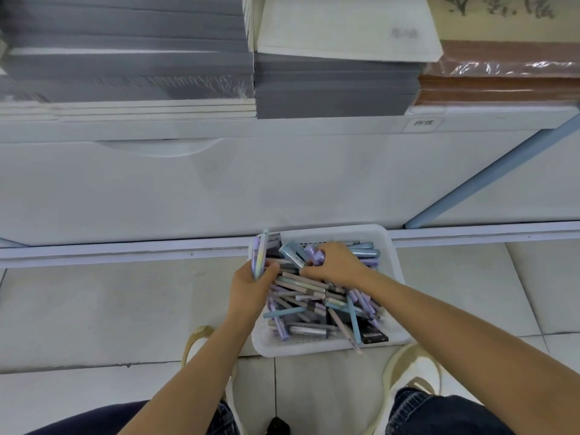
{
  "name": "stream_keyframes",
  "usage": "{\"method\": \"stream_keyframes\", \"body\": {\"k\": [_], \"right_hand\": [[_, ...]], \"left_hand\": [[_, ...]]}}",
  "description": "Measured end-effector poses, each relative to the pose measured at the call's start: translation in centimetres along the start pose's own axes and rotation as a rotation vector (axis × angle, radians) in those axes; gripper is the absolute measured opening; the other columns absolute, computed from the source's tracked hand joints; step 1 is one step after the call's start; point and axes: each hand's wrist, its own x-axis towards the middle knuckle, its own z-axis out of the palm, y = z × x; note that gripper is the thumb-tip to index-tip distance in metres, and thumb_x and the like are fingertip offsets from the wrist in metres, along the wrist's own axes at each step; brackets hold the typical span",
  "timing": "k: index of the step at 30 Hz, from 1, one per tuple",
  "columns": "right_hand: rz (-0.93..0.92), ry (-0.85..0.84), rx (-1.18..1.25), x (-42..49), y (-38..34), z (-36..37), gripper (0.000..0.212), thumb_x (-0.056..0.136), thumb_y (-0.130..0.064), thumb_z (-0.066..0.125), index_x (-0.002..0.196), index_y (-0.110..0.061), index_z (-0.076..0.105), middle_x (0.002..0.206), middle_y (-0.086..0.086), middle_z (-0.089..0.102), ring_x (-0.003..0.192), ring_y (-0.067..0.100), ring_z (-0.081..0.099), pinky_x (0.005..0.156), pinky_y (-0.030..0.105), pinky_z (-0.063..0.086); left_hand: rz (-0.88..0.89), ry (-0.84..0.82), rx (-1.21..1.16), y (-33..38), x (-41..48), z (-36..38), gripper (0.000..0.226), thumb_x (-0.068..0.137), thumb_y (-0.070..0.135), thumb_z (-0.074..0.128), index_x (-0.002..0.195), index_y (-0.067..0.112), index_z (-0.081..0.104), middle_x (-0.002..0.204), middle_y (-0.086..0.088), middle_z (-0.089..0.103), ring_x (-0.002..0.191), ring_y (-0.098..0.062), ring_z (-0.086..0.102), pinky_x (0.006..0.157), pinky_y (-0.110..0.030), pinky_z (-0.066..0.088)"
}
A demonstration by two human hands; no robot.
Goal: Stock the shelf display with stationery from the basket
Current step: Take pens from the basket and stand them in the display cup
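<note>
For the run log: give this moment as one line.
stage: gathering; left hand: holds pen bundle; right hand: grips purple pens; basket: on floor

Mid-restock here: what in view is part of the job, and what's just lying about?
Job:
white basket
loose pens in it
pale pens, held by left hand
purple pens, under right hand grip

Lying about:
grey notebook stacks
brown stack
white sheet
shelf label
shoes
</note>
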Motion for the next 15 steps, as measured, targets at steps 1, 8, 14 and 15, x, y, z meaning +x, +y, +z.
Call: {"method": "stream_keyframes", "body": {"k": [1,8,14,15], "right_hand": [[-0.029,-0.063,0.03,-0.6,-0.5,-1.4,0.046,0.076,-0.036,0.075,0.054,-0.013,0.042,0.069,0.023,0.057,0.059,0.018,0.049,0.059,0.03,0.038],[-0.242,-0.178,0.052,-5.5,-7.4,-10.0,0.04,0.081,-0.033,0.076,0.057,-0.012,0.052,0.055,0.003,0.051,0.053,0.014,0.048,0.057,0.025,0.04],[-0.309,-0.145,0.315,-11.7,-11.5,-15.4,0.021,0.097,-0.012,0.055,0.112,0.0,0.051,0.087,0.004,0.072,0.047,0.007,0.038,0.043,0.021,0.03],[-0.344,-0.142,0.297,-12.7,-12.0,-16.3,0.025,0.098,-0.014,0.055,0.114,0.005,0.05,0.089,0.005,0.072,0.048,0.008,0.037,0.043,0.021,0.029]], "left_hand": [[0.012,0.006,-0.02,0.8,0.0,0.2,0.013,0.09,0.026,0.067,0.08,0.019,0.064,0.045,0.014,0.055,0.038,0.001,0.049,0.04,-0.01,0.037],[0.078,-0.037,-0.251,9.4,-2.2,2.3,0.037,0.086,0.034,0.071,0.068,0.008,0.052,0.041,0.003,0.03,0.036,-0.012,0.024,0.04,-0.023,0.023],[0.373,0.039,-0.348,17.2,-6.2,1.7,0.027,0.095,0.018,0.06,0.068,0.016,0.061,0.05,0.0,0.061,0.041,-0.009,0.05,0.04,-0.019,0.039],[0.41,0.009,-0.312,18.4,-7.0,1.6,0.025,0.094,0.02,0.062,0.069,0.016,0.06,0.048,0.001,0.059,0.042,-0.008,0.049,0.041,-0.019,0.039]]}}
